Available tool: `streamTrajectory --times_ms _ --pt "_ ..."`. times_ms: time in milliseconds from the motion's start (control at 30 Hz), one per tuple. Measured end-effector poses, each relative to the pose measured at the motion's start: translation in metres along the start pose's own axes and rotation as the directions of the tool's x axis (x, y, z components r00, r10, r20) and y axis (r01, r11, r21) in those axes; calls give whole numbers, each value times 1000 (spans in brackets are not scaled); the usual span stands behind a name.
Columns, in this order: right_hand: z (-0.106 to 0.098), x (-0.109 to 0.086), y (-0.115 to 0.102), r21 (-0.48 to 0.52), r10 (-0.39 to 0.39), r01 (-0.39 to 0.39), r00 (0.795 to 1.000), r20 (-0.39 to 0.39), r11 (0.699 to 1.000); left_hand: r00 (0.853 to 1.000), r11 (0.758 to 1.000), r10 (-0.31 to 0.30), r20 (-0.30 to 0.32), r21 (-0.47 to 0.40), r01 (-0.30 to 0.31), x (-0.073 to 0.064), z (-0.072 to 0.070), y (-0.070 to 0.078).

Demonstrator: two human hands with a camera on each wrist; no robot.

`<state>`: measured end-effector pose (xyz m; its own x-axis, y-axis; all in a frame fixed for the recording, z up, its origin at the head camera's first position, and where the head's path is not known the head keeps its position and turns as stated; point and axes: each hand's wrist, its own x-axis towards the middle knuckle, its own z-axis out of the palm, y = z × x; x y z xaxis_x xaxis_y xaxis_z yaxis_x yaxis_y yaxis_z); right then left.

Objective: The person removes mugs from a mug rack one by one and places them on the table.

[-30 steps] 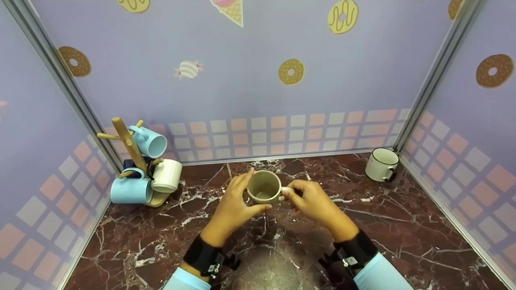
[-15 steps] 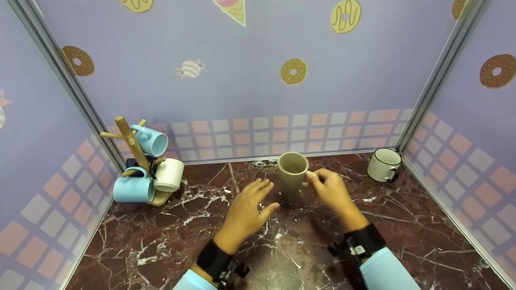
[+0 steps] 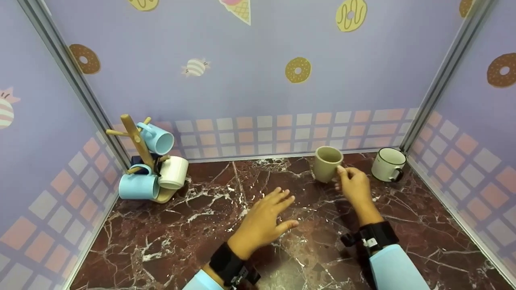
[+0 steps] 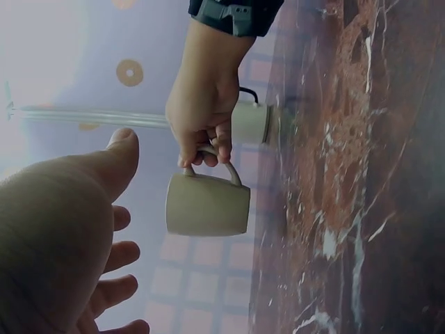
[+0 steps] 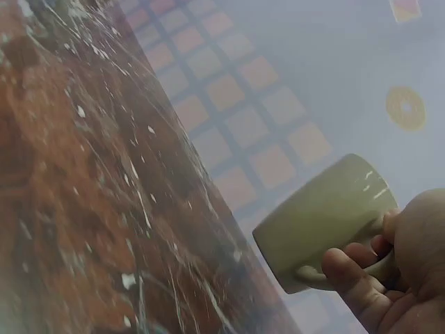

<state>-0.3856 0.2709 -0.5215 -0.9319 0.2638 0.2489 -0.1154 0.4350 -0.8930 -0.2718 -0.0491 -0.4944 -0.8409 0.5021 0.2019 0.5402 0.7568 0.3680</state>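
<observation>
An olive-beige mug (image 3: 325, 166) is held upright by its handle in my right hand (image 3: 356, 189), toward the back right. In the left wrist view the mug (image 4: 207, 205) shows a gap between its base and the table. Fingers curl through the handle in the right wrist view, beside the mug's wall (image 5: 323, 212). My left hand (image 3: 264, 219) hovers over the middle of the table with fingers spread, holding nothing. Just right of my right hand stands a white enamel mug (image 3: 388, 164) with a dark rim and black handle.
At the left stands a wooden mug tree (image 3: 137, 143). On it hang an upper blue mug (image 3: 157, 139), a lower blue mug (image 3: 139, 186), a white ribbed mug (image 3: 173, 172) and a dark one partly hidden. Patterned walls (image 3: 242, 80) enclose the marbled table (image 3: 193, 249).
The left hand has let go of the olive-beige mug and drawn back toward me. My right hand has carried the mug by its handle rightward, close to the white enamel mug.
</observation>
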Motion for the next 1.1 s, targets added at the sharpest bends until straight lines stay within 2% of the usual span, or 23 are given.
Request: streamTrajectory --times_ms 200,467,700,933,1100 --pt "-14 7 18 6 44 -43 998 -50 999 998 998 53 22 25 -54 -2 8 2" --pt "-28 12 33 -18 76 -78 991 -112 997 997 999 54 54 7 -54 -3 13 8" --pt "-31 12 35 -4 83 -84 988 -132 996 992 998 66 107 16 -68 -7 16 16" --pt "-40 13 40 -52 99 -108 982 -164 993 988 995 96 119 19 -99 -9 17 21" --pt "-52 14 46 -41 141 -150 974 -177 988 986 994 105 129 29 -110 -9 19 23"
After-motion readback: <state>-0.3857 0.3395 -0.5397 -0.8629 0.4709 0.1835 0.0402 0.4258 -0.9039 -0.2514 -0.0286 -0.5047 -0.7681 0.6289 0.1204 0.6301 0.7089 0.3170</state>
